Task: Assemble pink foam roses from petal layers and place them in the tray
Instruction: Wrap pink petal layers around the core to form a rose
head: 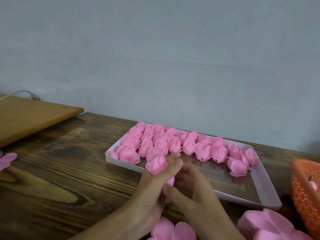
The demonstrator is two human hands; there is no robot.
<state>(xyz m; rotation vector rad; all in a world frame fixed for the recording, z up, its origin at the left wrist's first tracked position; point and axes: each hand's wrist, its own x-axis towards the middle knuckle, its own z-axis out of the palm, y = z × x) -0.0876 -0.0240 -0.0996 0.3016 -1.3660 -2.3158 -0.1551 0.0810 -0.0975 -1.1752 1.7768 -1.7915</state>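
Head view: left hand [153, 186] wraps the rose [156, 164], right hand [194, 186] pinches underneath; squeezing hard could squash petals.

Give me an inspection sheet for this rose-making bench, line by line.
Surface: dark wooden table.
Job's things: white tray with finished roses along its far side, near right part bare; one held rose; loose petal layers at near edge.
Clutter: orange basket at right; wooden board at left.
Grippers: left hand grips the held rose; right hand at its base, grip blurred.
Cables: grey cable behind the board.
Surroundings: plain grey wall.
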